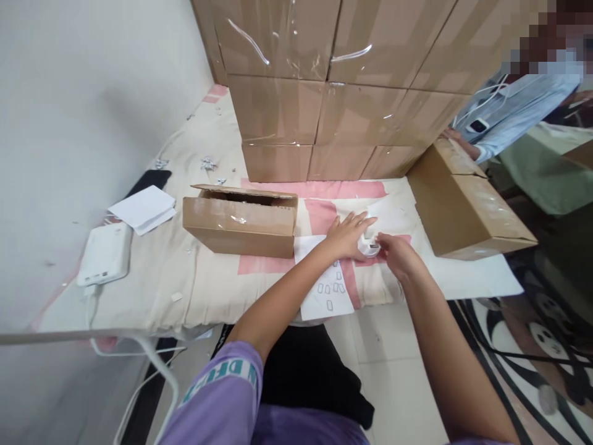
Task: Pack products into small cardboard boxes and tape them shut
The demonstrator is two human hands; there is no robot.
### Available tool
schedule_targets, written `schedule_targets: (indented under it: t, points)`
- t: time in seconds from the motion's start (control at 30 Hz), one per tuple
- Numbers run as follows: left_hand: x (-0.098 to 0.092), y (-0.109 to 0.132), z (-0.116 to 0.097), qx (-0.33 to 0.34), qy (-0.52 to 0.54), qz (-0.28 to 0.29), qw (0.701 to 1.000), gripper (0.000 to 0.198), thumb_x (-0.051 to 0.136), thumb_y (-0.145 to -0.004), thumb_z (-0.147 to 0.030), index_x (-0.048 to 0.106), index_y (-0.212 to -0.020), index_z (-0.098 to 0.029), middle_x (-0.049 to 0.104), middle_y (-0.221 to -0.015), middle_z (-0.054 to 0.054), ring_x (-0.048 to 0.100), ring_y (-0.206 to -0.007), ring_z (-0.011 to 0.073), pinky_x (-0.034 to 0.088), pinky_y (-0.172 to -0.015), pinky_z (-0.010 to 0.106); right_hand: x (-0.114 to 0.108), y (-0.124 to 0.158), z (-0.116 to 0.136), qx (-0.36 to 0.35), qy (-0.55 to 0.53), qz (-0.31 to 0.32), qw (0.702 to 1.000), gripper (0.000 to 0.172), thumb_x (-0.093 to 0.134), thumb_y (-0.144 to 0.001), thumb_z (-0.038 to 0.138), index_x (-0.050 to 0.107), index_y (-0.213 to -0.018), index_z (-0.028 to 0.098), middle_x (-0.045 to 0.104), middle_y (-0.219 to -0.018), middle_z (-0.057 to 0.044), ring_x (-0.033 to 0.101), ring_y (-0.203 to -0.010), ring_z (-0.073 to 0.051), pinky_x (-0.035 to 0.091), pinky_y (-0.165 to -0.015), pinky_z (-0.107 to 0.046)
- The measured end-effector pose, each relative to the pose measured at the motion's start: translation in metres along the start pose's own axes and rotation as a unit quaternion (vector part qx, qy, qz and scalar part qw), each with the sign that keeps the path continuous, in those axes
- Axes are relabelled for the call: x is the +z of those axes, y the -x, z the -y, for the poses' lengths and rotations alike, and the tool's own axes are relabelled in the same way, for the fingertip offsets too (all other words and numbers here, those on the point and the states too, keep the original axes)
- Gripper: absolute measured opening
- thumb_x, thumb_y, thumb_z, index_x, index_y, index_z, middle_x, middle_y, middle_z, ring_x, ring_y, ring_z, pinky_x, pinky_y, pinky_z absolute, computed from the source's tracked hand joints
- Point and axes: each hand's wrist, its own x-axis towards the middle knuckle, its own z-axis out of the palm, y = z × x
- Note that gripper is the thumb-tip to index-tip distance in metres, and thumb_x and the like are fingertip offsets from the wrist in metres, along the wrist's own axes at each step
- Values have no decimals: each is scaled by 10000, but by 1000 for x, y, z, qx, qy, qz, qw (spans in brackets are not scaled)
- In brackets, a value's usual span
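Note:
A small white rounded object (369, 247) with a dark slot in its side lies on the cloth-covered table between my hands; its exact kind is unclear. My left hand (346, 236) reaches over it from the left, fingers stretched out and apart, the palm side touching it. On the other side, my right hand (399, 254) has thumb and fingers closed at the object's right edge. Under my left wrist lies a white sheet of paper (330, 306) with several small drawn outlines. Part of the white object is hidden by my fingers.
An opened cardboard box (238, 232) stands left of my hands, another carton (467, 210) at right. Taped cartons (282, 111) are stacked behind. At far left are a white power bank (105, 253) with a cable and folded paper (144, 207). A co-worker's sleeve (519, 111) shows at right.

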Motion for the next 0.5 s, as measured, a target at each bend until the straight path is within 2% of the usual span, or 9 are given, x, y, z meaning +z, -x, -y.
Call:
schedule_targets:
  t: [0.13, 0.3, 0.5]
  points:
    - [1, -4, 8, 1, 30, -17, 999, 1146, 841, -664, -401, 195, -1601, -266, 297, -1673, 98, 298, -1525, 271, 200, -1251, 589, 2, 12, 7, -3, 31, -34, 999, 248, 767, -696, 419, 714, -698, 177, 683, -755, -26, 594, -725, -153, 447, -621, -265]
    - [1, -1, 3, -16, 33, -5, 999, 1231, 849, -653, -375, 103, -1624, -246, 285, -1676, 110, 317, -1511, 278, 215, -1253, 546, 5, 36, -1, -37, 63, -129, 989, 269, 784, -688, 407, 650, -614, 186, 595, -633, 13, 495, -633, -118, 362, -584, -263]
    - [5, -4, 7, -14, 25, -13, 1000, 1249, 848, -657, -411, 76, -1629, -274, 295, -1673, 97, 345, -1491, 278, 207, -1251, 535, 14, 63, -24, -11, -41, -168, 985, 425, 840, -648, 394, 497, -503, 190, 623, -622, -3, 541, -615, -111, 366, -539, -241]
